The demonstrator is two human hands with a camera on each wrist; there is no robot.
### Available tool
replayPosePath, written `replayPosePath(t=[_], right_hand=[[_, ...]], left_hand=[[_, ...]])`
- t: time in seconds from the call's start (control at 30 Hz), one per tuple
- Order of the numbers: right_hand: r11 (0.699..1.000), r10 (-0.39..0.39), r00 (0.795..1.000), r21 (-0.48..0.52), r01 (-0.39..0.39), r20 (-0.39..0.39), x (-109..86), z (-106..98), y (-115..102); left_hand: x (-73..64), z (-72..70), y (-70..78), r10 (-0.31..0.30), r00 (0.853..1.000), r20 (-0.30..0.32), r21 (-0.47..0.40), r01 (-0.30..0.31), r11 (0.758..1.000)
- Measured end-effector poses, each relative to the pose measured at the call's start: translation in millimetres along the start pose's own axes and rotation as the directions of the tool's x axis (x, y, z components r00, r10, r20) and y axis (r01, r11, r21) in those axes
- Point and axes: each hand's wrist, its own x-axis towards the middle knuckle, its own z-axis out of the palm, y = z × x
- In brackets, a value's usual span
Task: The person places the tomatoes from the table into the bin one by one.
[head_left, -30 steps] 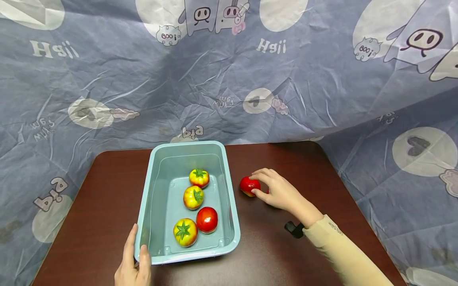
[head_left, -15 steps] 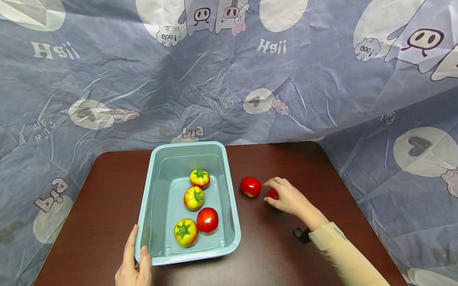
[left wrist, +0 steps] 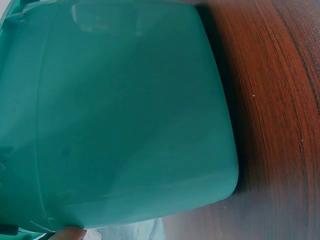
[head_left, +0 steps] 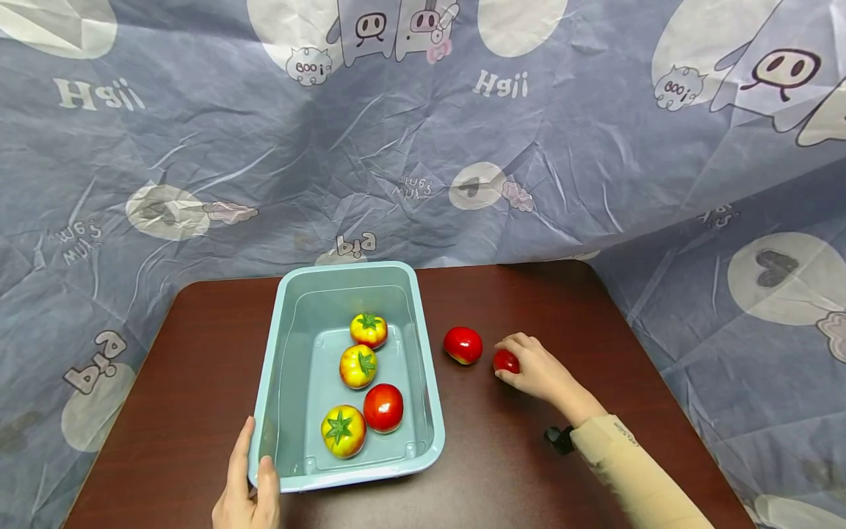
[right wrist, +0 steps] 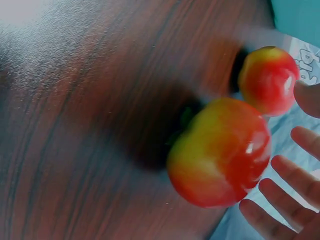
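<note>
Head: left hand (head_left: 246, 481) at near-left corner of blue plastic tub (head_left: 428, 397), thumb and forefinger fairly straight, one either side of the corner. Four tomatoes (head_left: 358, 366) inside, three showing green calyxes. Right hand (head_left: 537, 369) half-open around the right-hand tomato (head_left: 505, 361) on the tabletop (head_left: 489, 470); left-hand tomato (head_left: 463, 345) between it and tub. Left wrist: tub wall fills most; one fingertip (left wrist: 70, 233) at its edge. Right wrist: fingers spread, right-hand tomato nearest; firm contact can't be told.
</note>
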Motion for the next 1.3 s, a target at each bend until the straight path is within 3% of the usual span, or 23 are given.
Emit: replayPosePath(t=[0.43, 1.3], right_hand=[[0.998, 0.068, 0.996, 0.011, -0.069, 0.054, 0.9, 13.1, 9.6], [0.996, 0.082, 0.993, 0.022, -0.084, 0.084, -3.6, 24.0, 14.1]], left_hand=[[-1.2, 0.6, 2.7, 0.001, 1.000, -0.027, 0.002, -0.001, 1.000], [-0.3, 2.4, 1.1, 0.024, 0.999, -0.035, 0.011, -0.024, 1.000]])
